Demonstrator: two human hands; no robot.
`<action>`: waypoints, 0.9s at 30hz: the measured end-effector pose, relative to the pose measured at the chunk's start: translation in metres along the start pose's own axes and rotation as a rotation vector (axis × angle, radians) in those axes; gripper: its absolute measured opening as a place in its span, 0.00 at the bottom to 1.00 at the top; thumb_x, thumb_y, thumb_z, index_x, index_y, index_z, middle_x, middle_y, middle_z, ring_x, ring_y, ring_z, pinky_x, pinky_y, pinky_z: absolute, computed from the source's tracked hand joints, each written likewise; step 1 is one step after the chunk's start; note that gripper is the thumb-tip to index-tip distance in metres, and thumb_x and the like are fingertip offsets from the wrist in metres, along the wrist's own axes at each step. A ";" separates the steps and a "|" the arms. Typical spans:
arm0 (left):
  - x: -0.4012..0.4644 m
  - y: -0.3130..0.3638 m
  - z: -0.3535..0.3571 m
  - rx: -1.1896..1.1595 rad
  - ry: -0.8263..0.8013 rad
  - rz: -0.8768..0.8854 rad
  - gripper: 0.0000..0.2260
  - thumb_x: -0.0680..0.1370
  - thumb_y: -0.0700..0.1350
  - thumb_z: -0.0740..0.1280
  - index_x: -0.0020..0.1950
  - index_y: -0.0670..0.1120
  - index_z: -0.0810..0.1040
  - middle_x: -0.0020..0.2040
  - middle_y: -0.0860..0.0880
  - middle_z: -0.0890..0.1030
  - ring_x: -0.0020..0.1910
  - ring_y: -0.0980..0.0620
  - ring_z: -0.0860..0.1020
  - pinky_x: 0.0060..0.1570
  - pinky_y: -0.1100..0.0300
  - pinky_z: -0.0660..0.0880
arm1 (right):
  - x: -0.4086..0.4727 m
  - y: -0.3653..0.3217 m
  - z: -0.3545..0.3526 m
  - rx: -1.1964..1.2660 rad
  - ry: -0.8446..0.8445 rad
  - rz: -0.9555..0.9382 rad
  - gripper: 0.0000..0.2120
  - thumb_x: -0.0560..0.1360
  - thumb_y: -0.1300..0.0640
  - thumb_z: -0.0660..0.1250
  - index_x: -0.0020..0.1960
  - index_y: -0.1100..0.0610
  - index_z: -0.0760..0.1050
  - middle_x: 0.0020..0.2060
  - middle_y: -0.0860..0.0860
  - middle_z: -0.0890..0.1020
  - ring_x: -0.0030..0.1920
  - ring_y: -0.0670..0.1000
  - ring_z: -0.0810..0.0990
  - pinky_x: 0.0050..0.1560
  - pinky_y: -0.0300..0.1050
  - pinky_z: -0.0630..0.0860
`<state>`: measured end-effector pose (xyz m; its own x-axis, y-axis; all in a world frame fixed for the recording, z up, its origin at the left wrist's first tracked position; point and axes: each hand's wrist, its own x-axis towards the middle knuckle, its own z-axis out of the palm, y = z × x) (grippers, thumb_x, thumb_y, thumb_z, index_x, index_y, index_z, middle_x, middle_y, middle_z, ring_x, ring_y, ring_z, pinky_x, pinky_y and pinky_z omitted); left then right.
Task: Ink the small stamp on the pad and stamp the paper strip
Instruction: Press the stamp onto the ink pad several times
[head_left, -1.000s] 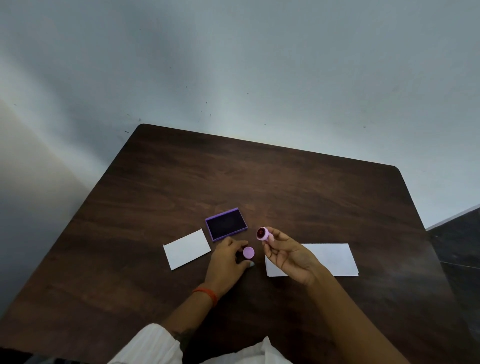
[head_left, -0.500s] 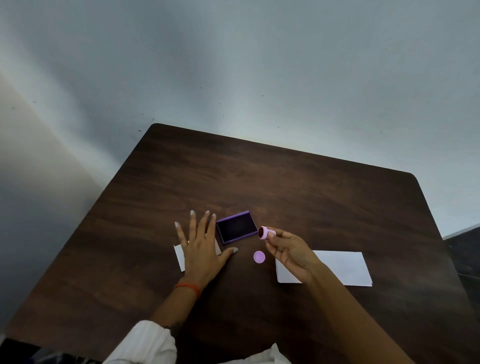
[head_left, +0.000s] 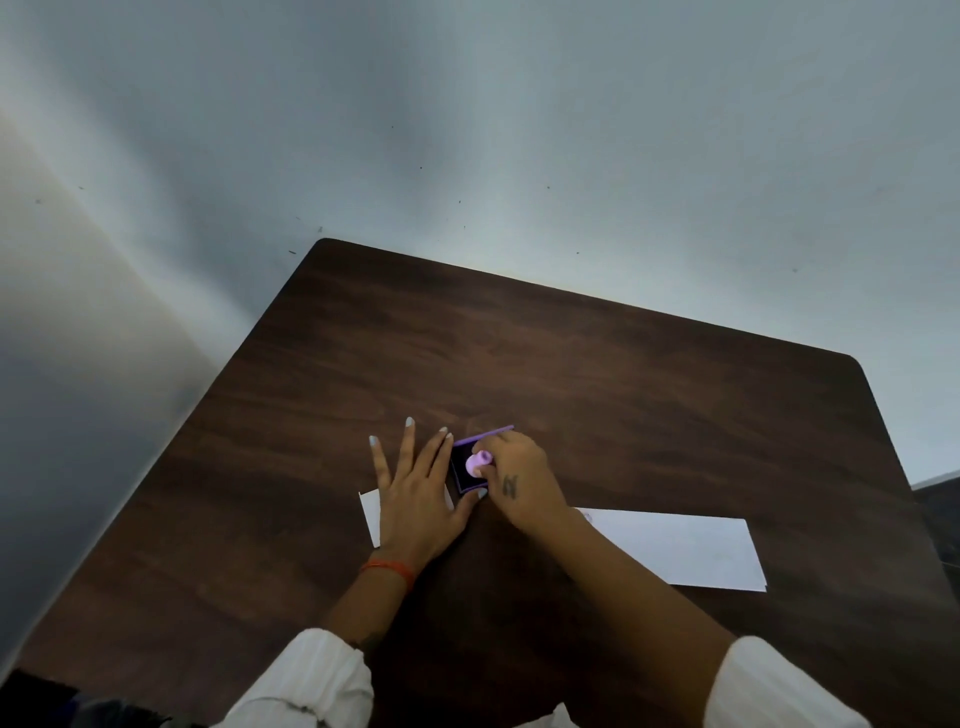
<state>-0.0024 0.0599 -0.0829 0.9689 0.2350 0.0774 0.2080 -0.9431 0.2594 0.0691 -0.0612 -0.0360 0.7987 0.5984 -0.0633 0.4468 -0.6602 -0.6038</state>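
Observation:
My right hand (head_left: 519, 480) holds the small pink stamp (head_left: 478, 461) face down on the dark ink pad (head_left: 464, 477), a purple-rimmed case at the table's middle. My left hand (head_left: 415, 493) lies flat with fingers spread, just left of the pad, its thumb at the pad's near corner. It covers most of a small white paper (head_left: 370, 512). The long white paper strip (head_left: 680, 551) lies to the right, partly under my right forearm. The stamp's pink cap is hidden from view.
The dark wooden table (head_left: 571, 364) stands against a pale grey wall; its far edge and rounded right corner are in view. White sleeves show at the bottom of the frame.
My right hand has carried the stamp left and down onto the ink pad. My left hand stays flat on the small paper. The pink cap has gone out of sight behind my right hand.

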 end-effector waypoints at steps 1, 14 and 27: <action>0.000 0.000 -0.001 0.003 0.000 0.004 0.32 0.71 0.63 0.61 0.67 0.44 0.70 0.68 0.47 0.73 0.74 0.42 0.56 0.69 0.41 0.31 | 0.001 0.000 0.003 -0.081 -0.048 -0.050 0.08 0.72 0.66 0.63 0.51 0.64 0.76 0.51 0.62 0.79 0.54 0.59 0.75 0.55 0.50 0.71; -0.001 -0.001 0.002 0.035 -0.013 0.034 0.32 0.72 0.63 0.55 0.69 0.43 0.68 0.70 0.47 0.71 0.74 0.42 0.55 0.70 0.42 0.31 | 0.004 -0.007 0.013 -0.354 -0.163 -0.081 0.17 0.74 0.63 0.64 0.63 0.62 0.68 0.63 0.60 0.73 0.64 0.57 0.70 0.67 0.51 0.68; 0.000 -0.002 0.005 0.012 0.020 0.043 0.31 0.73 0.62 0.56 0.69 0.44 0.68 0.70 0.47 0.71 0.74 0.44 0.53 0.71 0.44 0.33 | 0.007 -0.002 0.010 -0.325 -0.138 -0.173 0.13 0.75 0.62 0.63 0.59 0.63 0.72 0.59 0.60 0.77 0.61 0.57 0.73 0.63 0.50 0.70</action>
<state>-0.0023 0.0604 -0.0886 0.9742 0.1988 0.1072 0.1680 -0.9551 0.2439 0.0697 -0.0517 -0.0434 0.6489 0.7540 -0.1022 0.6917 -0.6405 -0.3336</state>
